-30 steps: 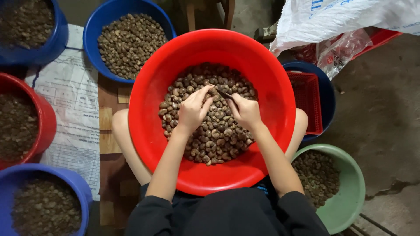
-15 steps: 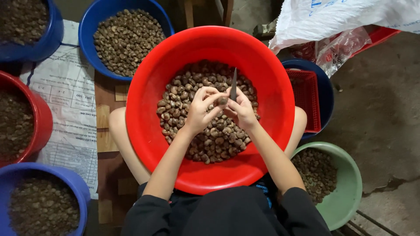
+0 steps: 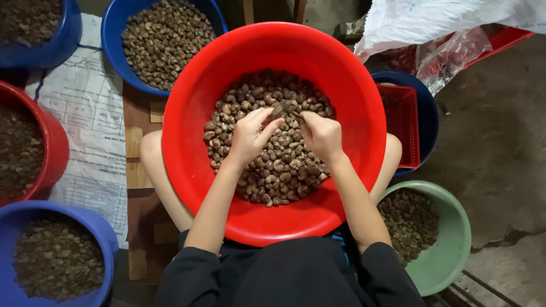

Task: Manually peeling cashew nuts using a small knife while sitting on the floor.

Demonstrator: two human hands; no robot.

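Observation:
A big red basin rests on my lap, holding a heap of brown nuts. Both hands are over the heap. My left hand pinches a single nut at its fingertips. My right hand is closed around a small dark knife. Only a bit of the blade shows, and its tip meets the held nut. The two hands almost touch at the fingertips.
Around me stand a blue basin of nuts, another blue basin, a red basin, a blue basin and a green basin. A red basket and a white sack are on the right, and printed paper is on the left.
The hands came up with a nut and the knife blade stood upright. Now the blade is tipped down against the nut and the hands are lower over the heap.

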